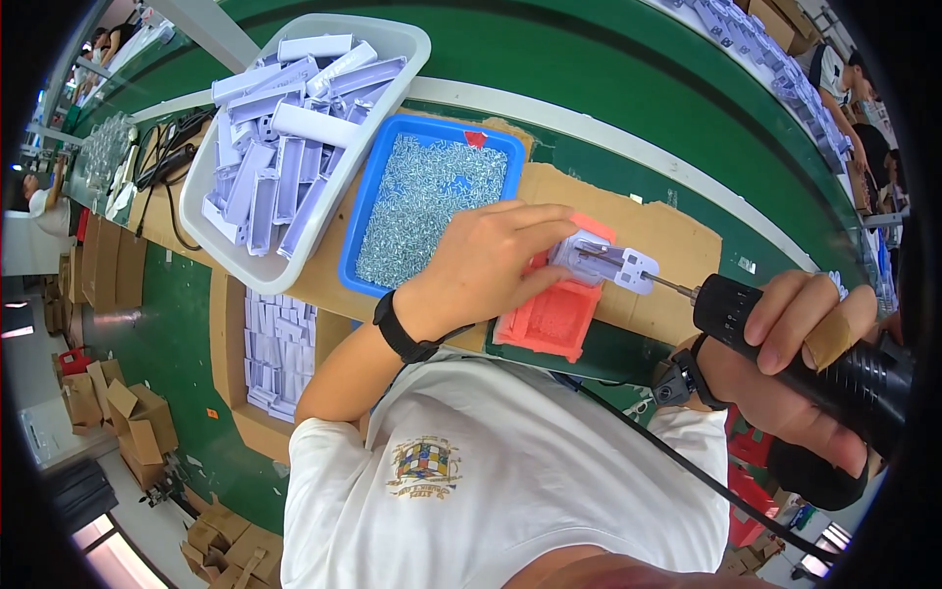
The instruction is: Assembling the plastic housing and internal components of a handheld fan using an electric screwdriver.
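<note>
My right hand is wrapped round a black electric screwdriver, whose thin steel bit points left. The bit reaches a small white plastic part with holes in its end plate. With thumb and fingers my left hand grips that white part from its left side, over a red-pink block-shaped fixture. Whether the bit touches a screw is too small to tell. Left of my left hand stands a blue tray full of small silvery screws.
A translucent bin heaped with white plastic housings stands at the left. Below it a cardboard box holds more white parts. Cardboard covers part of the green bench. A black cable crosses before me. People work beyond, at far right.
</note>
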